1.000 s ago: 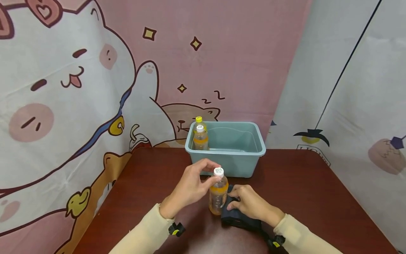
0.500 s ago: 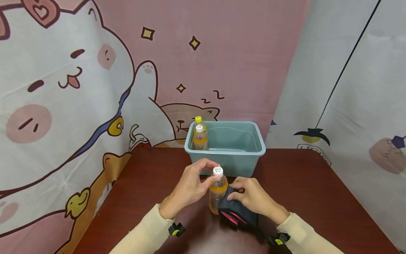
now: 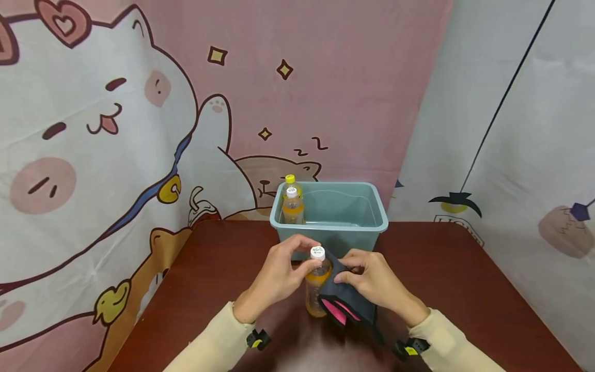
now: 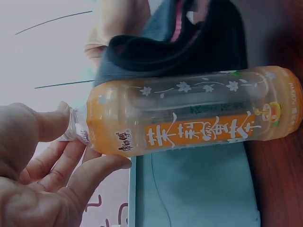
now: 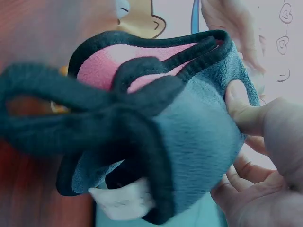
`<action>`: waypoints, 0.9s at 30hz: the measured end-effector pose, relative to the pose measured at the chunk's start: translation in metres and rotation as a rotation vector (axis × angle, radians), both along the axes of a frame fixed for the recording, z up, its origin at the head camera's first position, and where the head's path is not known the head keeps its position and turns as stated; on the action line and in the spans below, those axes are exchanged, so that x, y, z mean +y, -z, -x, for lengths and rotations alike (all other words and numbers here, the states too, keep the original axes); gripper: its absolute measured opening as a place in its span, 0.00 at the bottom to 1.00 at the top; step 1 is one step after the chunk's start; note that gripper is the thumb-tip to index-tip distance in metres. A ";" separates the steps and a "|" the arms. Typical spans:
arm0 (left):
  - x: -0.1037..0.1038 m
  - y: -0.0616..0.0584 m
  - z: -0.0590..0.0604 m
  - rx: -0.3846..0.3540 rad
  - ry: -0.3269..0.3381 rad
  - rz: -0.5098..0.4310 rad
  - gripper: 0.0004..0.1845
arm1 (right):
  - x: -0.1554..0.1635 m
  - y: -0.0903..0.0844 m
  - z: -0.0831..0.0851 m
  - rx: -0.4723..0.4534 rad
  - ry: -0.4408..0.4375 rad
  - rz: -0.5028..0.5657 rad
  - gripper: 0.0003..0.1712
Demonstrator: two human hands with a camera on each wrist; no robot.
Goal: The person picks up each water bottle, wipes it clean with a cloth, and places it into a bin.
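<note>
Two hands in cream sleeves work at the near middle of a dark reddish-brown wooden counter [image 3: 209, 268]. The left hand [image 3: 279, 271] curls its fingers [image 4: 102, 165] and thumb round the neck of a clear plastic bottle of orange drink with a white cap [image 3: 317, 281], holding it just under the cap. The bottle stands upright on the counter between the two hands (in the left wrist view its orange label with white lettering shows plainly).

The right hand [image 3: 372, 281] pinches a dark grey fleece cloth with black edging and a pink lining [image 3: 346, 299], thumb and fingers [image 5: 246, 111] closed on its upper edge. The cloth is pressed against the right side of the bottle and hangs down toward the counter, its pink lining showing at the lower fold. A small white tag shows at its lower edge in the right wrist view.

Just behind the hands sits a pale blue-green rectangular plastic tub [image 3: 367, 225]. In its left corner stand two more bottles, close together: a bottle with a white cap [image 3: 292, 204] in front and a bottle with a yellow cap [image 3: 290, 181] behind it.

Beyond the counter hangs a pink curtain printed with a white cartoon cat [image 3: 139, 103], and at the right a pale grey curtain [image 3: 511, 129].
</note>
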State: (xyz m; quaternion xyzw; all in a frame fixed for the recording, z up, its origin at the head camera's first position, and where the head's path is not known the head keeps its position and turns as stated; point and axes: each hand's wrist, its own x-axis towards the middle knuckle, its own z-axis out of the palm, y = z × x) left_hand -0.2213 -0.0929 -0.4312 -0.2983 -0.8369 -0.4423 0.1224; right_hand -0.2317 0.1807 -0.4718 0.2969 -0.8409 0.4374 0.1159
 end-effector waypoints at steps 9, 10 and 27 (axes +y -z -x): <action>0.001 0.002 -0.001 -0.004 0.002 -0.001 0.19 | -0.005 -0.018 0.001 0.028 0.017 0.053 0.18; 0.001 0.003 -0.001 -0.005 0.003 -0.002 0.19 | -0.006 -0.019 0.000 0.029 0.021 0.056 0.18; 0.003 -0.001 0.000 -0.007 0.006 -0.002 0.20 | -0.016 -0.023 -0.004 0.040 0.039 0.010 0.22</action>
